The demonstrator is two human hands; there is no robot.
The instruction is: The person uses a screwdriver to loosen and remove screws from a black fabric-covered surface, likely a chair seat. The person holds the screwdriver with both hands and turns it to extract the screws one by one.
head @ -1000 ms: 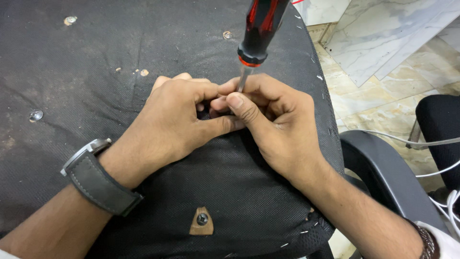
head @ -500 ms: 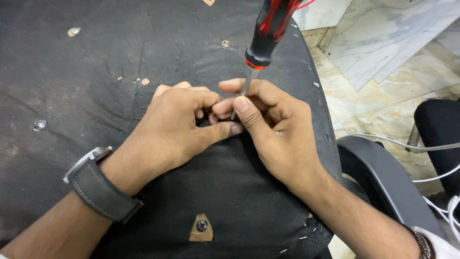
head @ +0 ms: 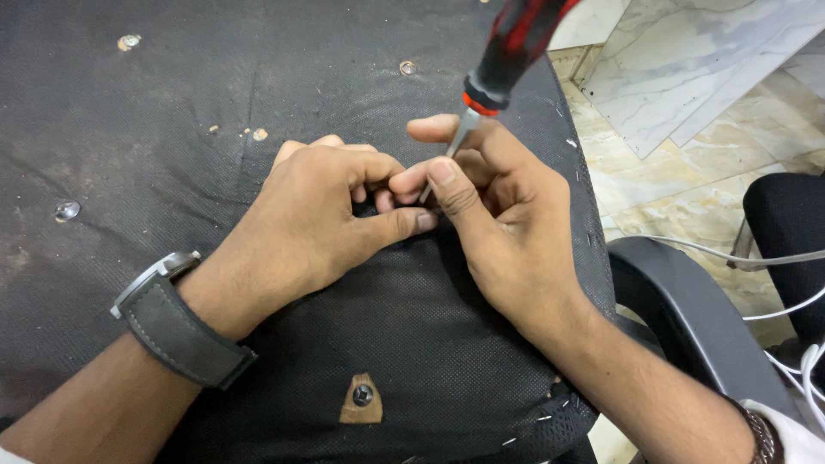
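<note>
A screwdriver with a red and black handle (head: 511,47) stands tilted over a black fabric-covered seat underside (head: 172,112). Its metal shaft runs down between the fingers of my right hand (head: 507,232), which pinches it near the tip. My left hand (head: 309,223), with a grey-strapped watch (head: 172,322) on the wrist, is curled tight against the fabric right beside the tip, thumb touching my right thumb. The tip and whatever lies under the fingers are hidden.
A dark screw (head: 363,395) sits in a brown cut-out near the front edge. Small metal studs (head: 67,210) dot the fabric at left and top. A black armrest (head: 687,318), white cables (head: 773,258) and marble floor tiles (head: 687,77) lie to the right.
The screwdriver handle has leaned further to the upper right. Both hands stay clustered at the same spot on the fabric.
</note>
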